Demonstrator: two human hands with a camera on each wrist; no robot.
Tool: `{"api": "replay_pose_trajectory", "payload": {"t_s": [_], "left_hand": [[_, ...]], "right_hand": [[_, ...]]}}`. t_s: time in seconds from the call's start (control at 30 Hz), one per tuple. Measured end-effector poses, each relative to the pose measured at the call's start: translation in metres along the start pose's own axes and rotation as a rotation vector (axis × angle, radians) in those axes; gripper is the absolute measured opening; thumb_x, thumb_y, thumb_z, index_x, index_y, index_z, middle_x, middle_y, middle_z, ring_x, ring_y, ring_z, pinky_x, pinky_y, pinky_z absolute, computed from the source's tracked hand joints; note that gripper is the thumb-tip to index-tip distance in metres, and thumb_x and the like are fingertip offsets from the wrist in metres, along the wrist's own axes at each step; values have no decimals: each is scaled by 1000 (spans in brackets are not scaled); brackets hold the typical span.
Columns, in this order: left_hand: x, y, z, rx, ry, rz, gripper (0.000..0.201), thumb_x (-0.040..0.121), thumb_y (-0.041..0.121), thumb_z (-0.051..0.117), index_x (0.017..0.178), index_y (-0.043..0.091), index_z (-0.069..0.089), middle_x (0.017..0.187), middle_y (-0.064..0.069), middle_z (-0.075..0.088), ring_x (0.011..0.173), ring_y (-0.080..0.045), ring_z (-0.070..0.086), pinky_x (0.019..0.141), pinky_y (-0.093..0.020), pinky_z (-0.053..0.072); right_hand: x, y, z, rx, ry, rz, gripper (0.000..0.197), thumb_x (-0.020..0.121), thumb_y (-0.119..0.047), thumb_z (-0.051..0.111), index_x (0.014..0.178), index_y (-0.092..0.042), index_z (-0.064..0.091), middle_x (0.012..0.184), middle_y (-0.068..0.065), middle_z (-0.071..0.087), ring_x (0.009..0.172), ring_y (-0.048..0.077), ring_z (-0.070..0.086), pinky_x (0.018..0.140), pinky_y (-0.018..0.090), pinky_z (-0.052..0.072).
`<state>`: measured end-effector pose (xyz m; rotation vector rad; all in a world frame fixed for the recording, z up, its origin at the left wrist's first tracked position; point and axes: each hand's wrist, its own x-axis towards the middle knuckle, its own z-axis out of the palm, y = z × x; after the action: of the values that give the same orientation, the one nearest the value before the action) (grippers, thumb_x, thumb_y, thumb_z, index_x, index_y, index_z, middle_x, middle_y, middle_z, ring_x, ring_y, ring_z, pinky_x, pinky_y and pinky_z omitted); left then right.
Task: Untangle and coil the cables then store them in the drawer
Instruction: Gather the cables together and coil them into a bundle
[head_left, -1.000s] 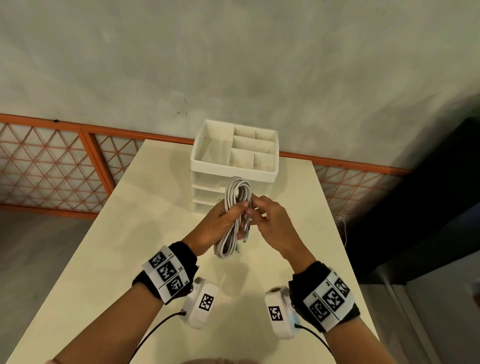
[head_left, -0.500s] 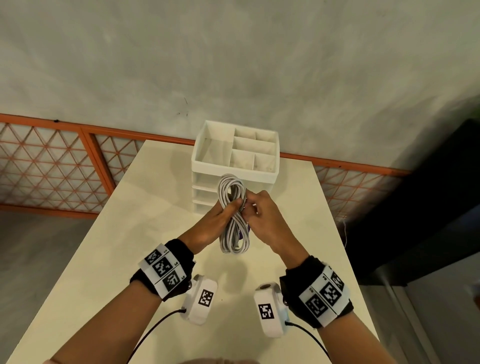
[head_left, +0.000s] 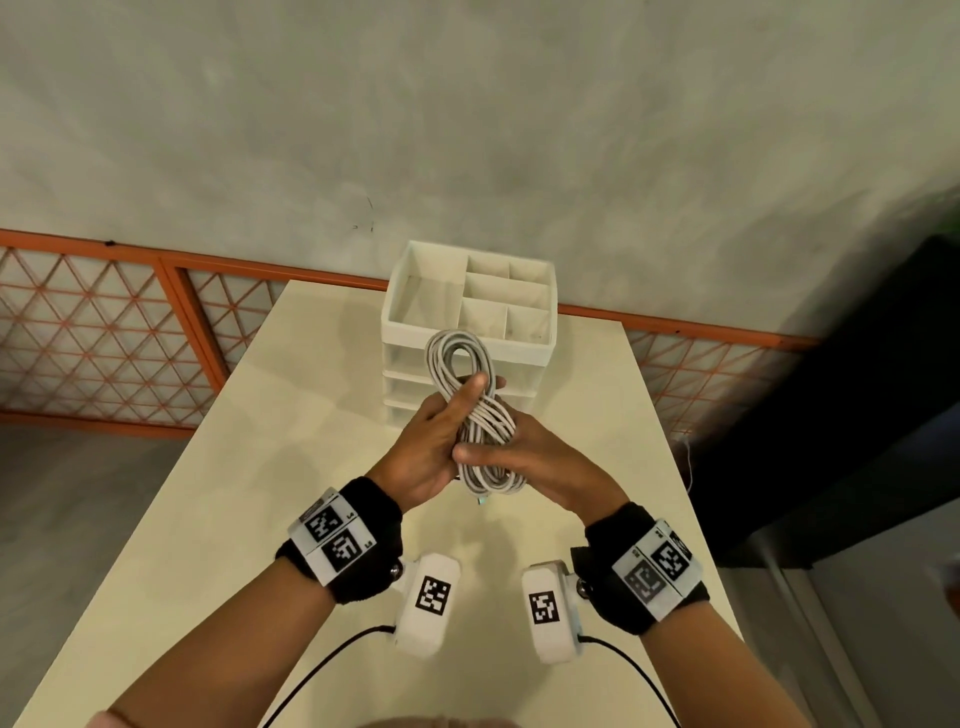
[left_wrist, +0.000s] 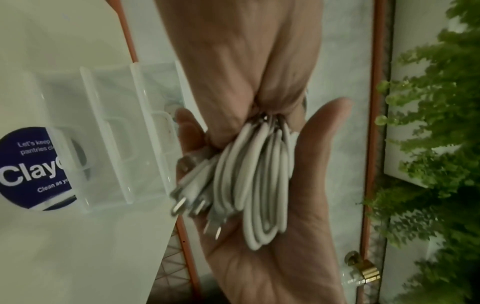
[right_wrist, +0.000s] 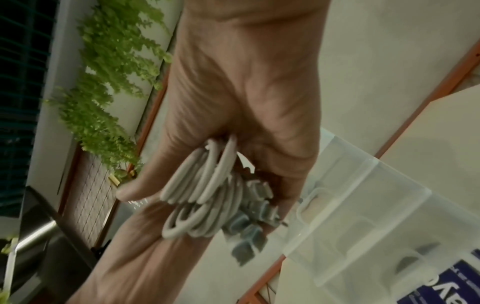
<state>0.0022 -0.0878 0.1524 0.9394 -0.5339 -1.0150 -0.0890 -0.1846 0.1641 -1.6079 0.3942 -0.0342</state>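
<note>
A white cable coil (head_left: 453, 358) is held upright over the table, just in front of the white drawer unit (head_left: 395, 322). My left hand (head_left: 467, 410) wraps its fingers around the coil's middle, one finger lying across the strands. My right hand (head_left: 483, 457) holds the lower loops, thumb laid across them and palm beneath. The left wrist view shows the cable coil (left_wrist: 259, 185) and its plugs (left_wrist: 187, 197) lying in the right palm. In the right wrist view the cable coil (right_wrist: 202, 185) sits under the thumb, with grey plugs (right_wrist: 254, 226) below. The drawers look closed.
The cream table (head_left: 260, 519) is narrow, with its edges close on both sides. An orange lattice railing (head_left: 104, 338) runs behind it, below a grey wall. A dark cabinet (head_left: 831, 415) stands at the right. Green plants (left_wrist: 428, 123) hang nearby. The drawer unit (left_wrist: 116, 133) has a blue round label (left_wrist: 31, 168).
The coil has swung from tilted to upright and risen slightly. My right hand slid from the coil's middle down to its lower loops. Both wrists drew closer together.
</note>
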Motion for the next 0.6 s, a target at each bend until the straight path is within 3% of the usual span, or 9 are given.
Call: {"api": "replay_pose_trajectory", "payload": {"t_s": [0.2,0.33,0.43,0.5,0.6], "left_hand": [[4,9,-11,109,-74,-41,24,84,21,60,97,2,66,89,-12,72,87,-23,70,79,-32,57],[6,6,-18,159,-48,-48,19,79,21,71,94,9,70,92,-8,73,93,-27,66,81,-35,53],[5,3,-20,177,-83,-49,15,82,19,68,95,17,74,99,-4,73,103,-21,66,90,-35,51],[4,3,-18,174,-105,-60,19,82,16,63,99,14,73,96,-4,74,97,-17,69,85,-29,55],[4,4,-20,130,-95,-54,18,84,6,60,94,12,73,89,-1,74,83,-15,69,74,-26,56]], "right_hand": [[4,1,0,-133,0,68,47,69,-14,80,113,-18,65,109,13,71,105,24,67,99,45,50],[3,1,2,-188,-37,60,41,73,-9,75,111,-11,62,110,19,68,107,28,65,98,42,52],[0,5,5,-186,-60,26,33,77,-5,71,107,-15,62,101,12,67,102,21,64,93,36,52],[-2,7,8,-136,-51,15,33,77,0,70,102,-20,63,93,5,68,97,18,65,90,35,53],[-1,12,12,-79,-36,32,25,71,-1,68,93,-11,63,80,11,65,78,23,66,78,36,54]]}}
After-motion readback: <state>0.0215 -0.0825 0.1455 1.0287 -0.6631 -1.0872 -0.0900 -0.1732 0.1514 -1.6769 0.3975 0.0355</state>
